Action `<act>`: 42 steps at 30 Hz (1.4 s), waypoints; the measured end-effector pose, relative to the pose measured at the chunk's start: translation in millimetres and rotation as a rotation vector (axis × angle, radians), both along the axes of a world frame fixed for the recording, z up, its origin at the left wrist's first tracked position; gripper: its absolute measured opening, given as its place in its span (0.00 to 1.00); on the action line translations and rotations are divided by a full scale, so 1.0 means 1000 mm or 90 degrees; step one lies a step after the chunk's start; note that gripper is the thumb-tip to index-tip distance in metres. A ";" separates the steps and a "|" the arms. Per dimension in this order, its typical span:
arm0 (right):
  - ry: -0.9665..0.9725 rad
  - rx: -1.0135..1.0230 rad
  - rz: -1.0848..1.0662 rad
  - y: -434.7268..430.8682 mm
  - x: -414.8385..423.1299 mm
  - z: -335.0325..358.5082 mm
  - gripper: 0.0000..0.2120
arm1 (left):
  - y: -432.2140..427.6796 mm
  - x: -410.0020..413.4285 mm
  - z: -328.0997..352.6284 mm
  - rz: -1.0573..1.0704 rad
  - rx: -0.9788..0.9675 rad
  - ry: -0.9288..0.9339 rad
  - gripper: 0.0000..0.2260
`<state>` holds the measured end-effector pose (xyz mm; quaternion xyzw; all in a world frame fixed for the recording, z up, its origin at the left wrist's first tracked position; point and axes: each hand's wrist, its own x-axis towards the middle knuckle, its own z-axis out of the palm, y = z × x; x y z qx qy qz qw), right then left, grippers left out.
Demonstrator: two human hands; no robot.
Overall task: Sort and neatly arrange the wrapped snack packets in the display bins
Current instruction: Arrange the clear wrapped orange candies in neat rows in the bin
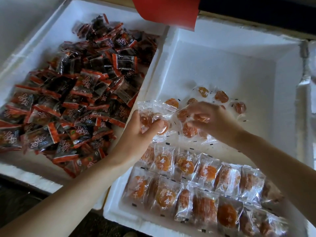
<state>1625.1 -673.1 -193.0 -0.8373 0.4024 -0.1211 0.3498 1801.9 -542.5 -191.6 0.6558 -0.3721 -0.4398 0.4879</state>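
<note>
Two white foam bins stand side by side. The left bin holds a loose heap of dark packets with red ends. In the right bin, clear packets of orange dried fruit lie in two neat rows along the near side, and several loose ones are scattered in the middle. My left hand grips a small stack of clear orange packets over the bin's left side. My right hand pinches one clear orange packet just right of that stack.
A red sheet hangs over the far edge where the two bins meet. The far half of the right bin shows bare white foam. A dark floor lies below the bins' near edges. Another white container edge is at far right.
</note>
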 end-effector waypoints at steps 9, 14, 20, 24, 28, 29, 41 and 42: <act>0.240 -0.110 0.158 -0.013 -0.007 -0.033 0.29 | 0.003 -0.001 -0.007 -0.011 0.027 -0.031 0.31; 0.132 -0.097 0.072 -0.016 -0.005 -0.025 0.14 | 0.005 -0.002 -0.011 -0.005 0.060 -0.049 0.18; 0.000 -0.211 -0.043 -0.008 0.001 -0.007 0.12 | 0.009 -0.001 -0.006 0.030 0.048 -0.056 0.39; -0.120 -0.120 -0.084 0.020 0.012 0.011 0.11 | 0.020 0.004 0.003 0.090 0.018 -0.025 0.34; -0.089 0.070 -0.008 0.060 0.027 0.016 0.04 | 0.035 0.014 0.007 0.147 0.013 -0.019 0.34; -0.064 0.109 0.015 0.071 0.032 0.012 0.03 | 0.039 0.016 0.009 0.155 0.006 -0.020 0.33; 0.100 0.156 0.124 0.119 0.061 -0.018 0.12 | 0.080 0.026 0.008 0.204 0.044 -0.013 0.47; 0.112 0.154 0.135 0.119 0.062 -0.018 0.12 | 0.082 0.026 0.008 0.207 0.051 -0.007 0.47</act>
